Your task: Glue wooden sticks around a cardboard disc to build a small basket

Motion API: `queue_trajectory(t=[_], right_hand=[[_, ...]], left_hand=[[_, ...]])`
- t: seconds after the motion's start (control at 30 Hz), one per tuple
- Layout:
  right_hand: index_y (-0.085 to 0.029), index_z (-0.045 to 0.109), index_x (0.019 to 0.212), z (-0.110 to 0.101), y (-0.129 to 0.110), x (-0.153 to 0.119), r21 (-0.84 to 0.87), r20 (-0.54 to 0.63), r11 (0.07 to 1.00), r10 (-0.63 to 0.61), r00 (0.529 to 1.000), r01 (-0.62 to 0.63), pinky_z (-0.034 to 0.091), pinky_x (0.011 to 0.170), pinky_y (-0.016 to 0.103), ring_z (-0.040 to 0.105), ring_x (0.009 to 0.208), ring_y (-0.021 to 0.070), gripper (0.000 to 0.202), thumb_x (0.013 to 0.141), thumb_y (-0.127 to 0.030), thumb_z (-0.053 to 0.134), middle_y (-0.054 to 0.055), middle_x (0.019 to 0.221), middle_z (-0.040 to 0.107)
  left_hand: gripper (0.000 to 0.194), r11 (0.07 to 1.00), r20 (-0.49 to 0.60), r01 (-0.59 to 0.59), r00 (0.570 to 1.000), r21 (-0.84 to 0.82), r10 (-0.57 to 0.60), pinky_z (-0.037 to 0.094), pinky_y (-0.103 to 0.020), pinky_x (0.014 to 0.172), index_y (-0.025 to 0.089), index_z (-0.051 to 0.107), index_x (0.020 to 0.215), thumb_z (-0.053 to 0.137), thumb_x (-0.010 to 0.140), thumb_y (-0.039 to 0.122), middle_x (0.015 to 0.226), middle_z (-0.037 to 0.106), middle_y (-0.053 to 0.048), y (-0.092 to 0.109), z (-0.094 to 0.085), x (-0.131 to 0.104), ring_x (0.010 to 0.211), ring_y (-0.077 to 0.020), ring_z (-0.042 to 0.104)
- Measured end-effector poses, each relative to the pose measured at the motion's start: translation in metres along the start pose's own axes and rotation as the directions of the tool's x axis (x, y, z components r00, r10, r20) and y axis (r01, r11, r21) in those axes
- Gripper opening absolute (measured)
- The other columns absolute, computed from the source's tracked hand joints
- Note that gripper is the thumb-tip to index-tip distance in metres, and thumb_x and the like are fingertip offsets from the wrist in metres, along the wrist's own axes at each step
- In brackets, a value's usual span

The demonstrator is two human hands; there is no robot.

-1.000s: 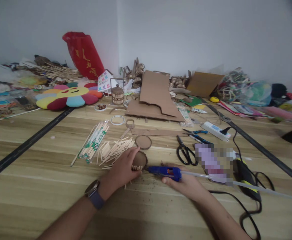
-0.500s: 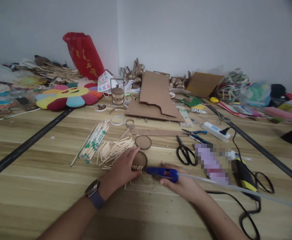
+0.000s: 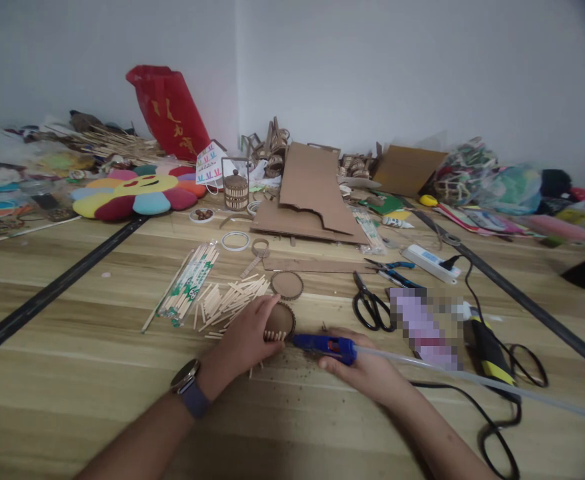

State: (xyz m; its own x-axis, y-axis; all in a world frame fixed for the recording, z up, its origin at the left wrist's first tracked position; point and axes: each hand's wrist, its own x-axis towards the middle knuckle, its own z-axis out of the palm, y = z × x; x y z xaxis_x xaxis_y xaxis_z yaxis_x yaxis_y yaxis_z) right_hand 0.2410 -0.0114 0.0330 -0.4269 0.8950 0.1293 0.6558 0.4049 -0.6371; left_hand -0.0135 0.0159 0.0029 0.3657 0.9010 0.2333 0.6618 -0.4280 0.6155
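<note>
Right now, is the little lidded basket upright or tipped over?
Upright: the little lidded basket has its lid on top, with its tall handle above.

Dark round-faced smartwatch [image 3: 185,375] on the left wrist, bluish-purple band [image 3: 195,400], and both forearms are totally sleeveless.

The light is dim, cool and even, with its source out of view. The pale grey wall [image 3: 382,73] beyond the blue plastic glue gun [image 3: 325,347] is dull, darkening at the far upper right. A soft-edged shadow lies on the light wood-grain desk [image 3: 62,407] below the glue gun, and glare is slight. Detail near the glue gun is fairly clear but soft; the clutter far left and far right of it looks smeared and stretched. Coarse pixel blocks hide much of the flat purple object [image 3: 422,327] to its right.
</note>
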Motion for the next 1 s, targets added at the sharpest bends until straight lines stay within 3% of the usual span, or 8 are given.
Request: queue_trajectory(t=[0.47, 1.0], right_hand=[[-0.024, 0.076, 0.084, 0.0009, 0.0005, -0.0006, -0.037, 0.000, 0.999, 0.006, 1.000, -0.006, 0.056, 0.078, 0.034, 0.072, 0.086, 0.0280, 0.037, 0.084, -0.058, 0.063, 0.009, 0.089, 0.077], [-0.020, 0.076, 0.090, 0.0039, 0.0053, -0.0017, -0.147, -0.028, 0.983, -0.111, 0.993, 0.106, 0.058, 0.077, 0.032, 0.073, 0.086, 0.0265, 0.034, 0.089, -0.051, 0.063, 0.010, 0.092, 0.078]], left_hand=[[0.080, 0.999, 0.011, 0.015, 1.000, 0.028, -0.015, 0.039, -0.055, 0.114, 0.022, 0.042, 0.141, 0.077, 0.069, 0.012, 0.141, 0.054, -0.015, 0.0059, -0.0037, 0.0006, 0.134, -0.0333, 0.050], [0.081, 0.999, 0.017, 0.020, 1.000, 0.033, -0.021, 0.039, -0.055, 0.114, 0.021, 0.043, 0.142, 0.077, 0.069, 0.013, 0.143, 0.054, -0.015, 0.0063, -0.0044, 0.0005, 0.135, -0.0336, 0.050]])
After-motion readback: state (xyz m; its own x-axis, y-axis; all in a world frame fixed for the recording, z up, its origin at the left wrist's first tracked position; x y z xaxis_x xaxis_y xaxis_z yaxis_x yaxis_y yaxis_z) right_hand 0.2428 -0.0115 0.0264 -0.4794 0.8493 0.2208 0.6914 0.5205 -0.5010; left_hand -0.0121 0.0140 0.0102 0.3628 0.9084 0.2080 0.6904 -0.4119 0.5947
